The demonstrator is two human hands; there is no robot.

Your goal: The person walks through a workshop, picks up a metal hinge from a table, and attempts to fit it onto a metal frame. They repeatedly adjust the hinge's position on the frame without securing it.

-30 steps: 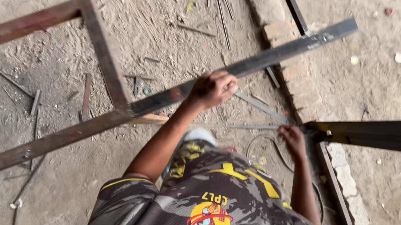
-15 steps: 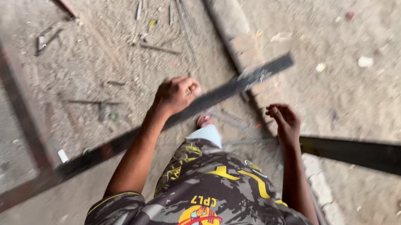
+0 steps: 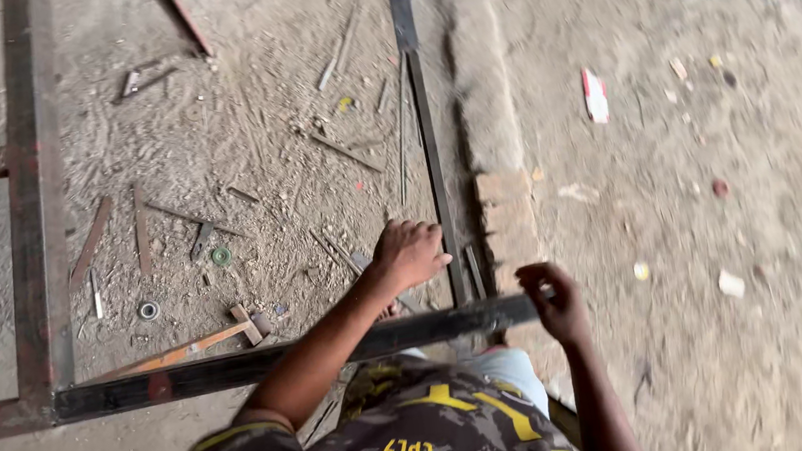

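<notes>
while right hand [image 3: 553, 301] grips dark steel bar [image 3: 335, 349] — left hand [image 3: 409, 253] loosely curled, empty, over scrap-strewn ground [image 3: 263, 161]

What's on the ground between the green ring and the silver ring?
Only bare sandy dirt lies between the green ring and the silver ring, as the head view shows.

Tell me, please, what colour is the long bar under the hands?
Dark, nearly black metal bar, rust-brown toward its left end; head view.

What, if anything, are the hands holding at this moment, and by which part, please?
The right hand grips the long dark metal bar at its right end. The left hand is beyond the bar, over the dusty ground; whether it holds anything cannot be told.
</notes>
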